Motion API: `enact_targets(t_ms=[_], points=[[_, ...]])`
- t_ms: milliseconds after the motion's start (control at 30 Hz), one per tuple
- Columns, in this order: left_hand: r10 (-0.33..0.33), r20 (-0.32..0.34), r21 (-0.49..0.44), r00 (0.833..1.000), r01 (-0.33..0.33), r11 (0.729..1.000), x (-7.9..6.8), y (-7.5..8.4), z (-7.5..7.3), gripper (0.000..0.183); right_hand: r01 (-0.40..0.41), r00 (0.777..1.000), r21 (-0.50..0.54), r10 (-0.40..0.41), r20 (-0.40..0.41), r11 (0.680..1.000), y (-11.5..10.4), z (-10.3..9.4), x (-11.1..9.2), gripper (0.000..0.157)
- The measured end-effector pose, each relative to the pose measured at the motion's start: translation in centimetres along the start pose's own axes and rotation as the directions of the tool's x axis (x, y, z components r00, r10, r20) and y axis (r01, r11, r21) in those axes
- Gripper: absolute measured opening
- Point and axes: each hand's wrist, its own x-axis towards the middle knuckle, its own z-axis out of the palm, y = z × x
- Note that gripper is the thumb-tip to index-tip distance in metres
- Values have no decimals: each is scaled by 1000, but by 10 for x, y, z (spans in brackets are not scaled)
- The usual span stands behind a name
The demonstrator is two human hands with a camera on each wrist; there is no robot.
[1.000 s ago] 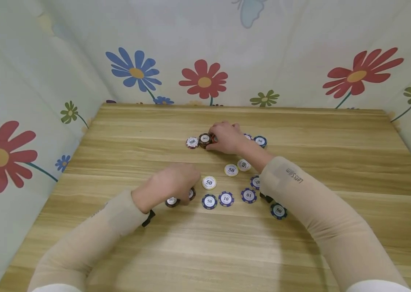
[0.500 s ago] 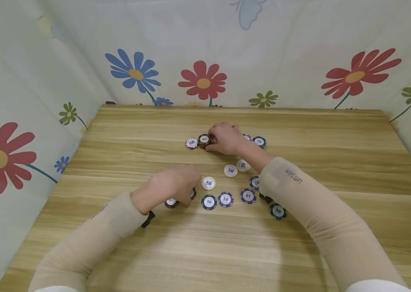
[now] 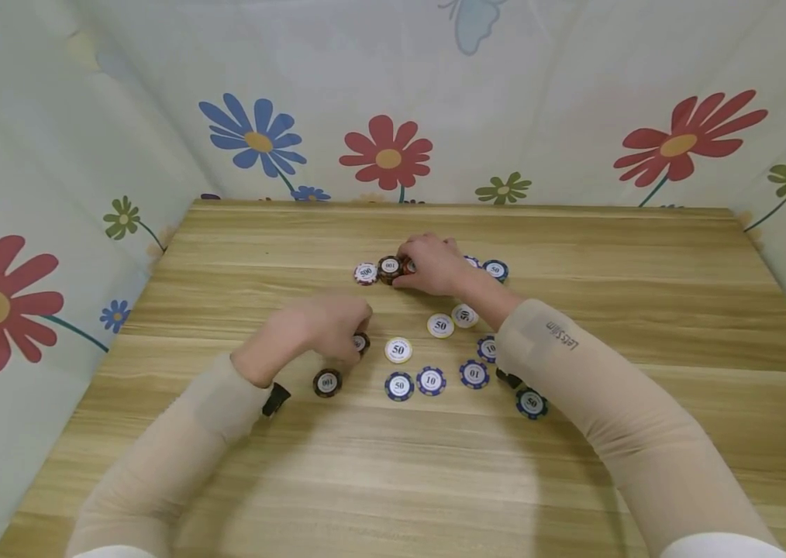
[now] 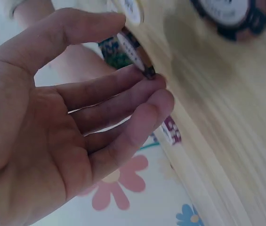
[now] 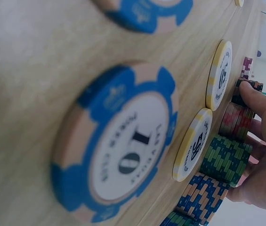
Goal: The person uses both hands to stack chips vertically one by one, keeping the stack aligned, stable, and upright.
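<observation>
My left hand (image 3: pixel 305 325) pinches a black-and-brown poker chip (image 4: pixel 135 49) between thumb and fingertips, tilted on edge above the table. At the back, my right hand (image 3: pixel 435 263) reaches over a row of chip stacks, its thumb and index finger gripping the sides of the black chip stack (image 3: pixel 389 267). Beside that stack come the red stack (image 5: pixel 234 120), the green stack (image 5: pixel 224 160) and the blue stack (image 5: pixel 201 197), with the other fingers behind them. A white-and-maroon 500 chip stack (image 3: pixel 366 273) forms the row's left end.
Loose chips lie flat in front of the row: a black 100 chip (image 3: pixel 327 383), several white-and-yellow 50 chips (image 3: pixel 398 350), several blue 10 chips (image 3: pixel 431 380) and a dark 50 chip (image 3: pixel 532 403). Flowered cloth (image 3: pixel 525 93) stands behind the wooden table (image 3: pixel 609 248).
My left hand has lifted the black-and-brown chip and moved it up and slightly left toward the row, uncovering the 100 chip below. My right hand has stayed put.
</observation>
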Motion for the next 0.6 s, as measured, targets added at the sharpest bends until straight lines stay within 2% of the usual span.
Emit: enact_targets(t_ms=[167,267,367,433,600], points=[[30,-122,-5,992,-30,1000,7,-16,-13,17,-1,1000,2,1,3,1000,1,0,0,49],[39,-236,-1,971,-40,999,14,-26,-16,21,-4,1000,6,4,0,1000,1,0,0,48],[35,-336,5,941,-35,999,22,-35,-17,26,-3,1000,7,3,-4,1000,1,2,0,49],[17,-371,-13,929,-23,1000,26,-39,-17,29,0,1000,3,0,-5,1000,2,3,1,48],[-20,-409,-51,912,-1,999,34,-43,-18,30,7,1000,10,-6,-6,1000,3,3,2,48]])
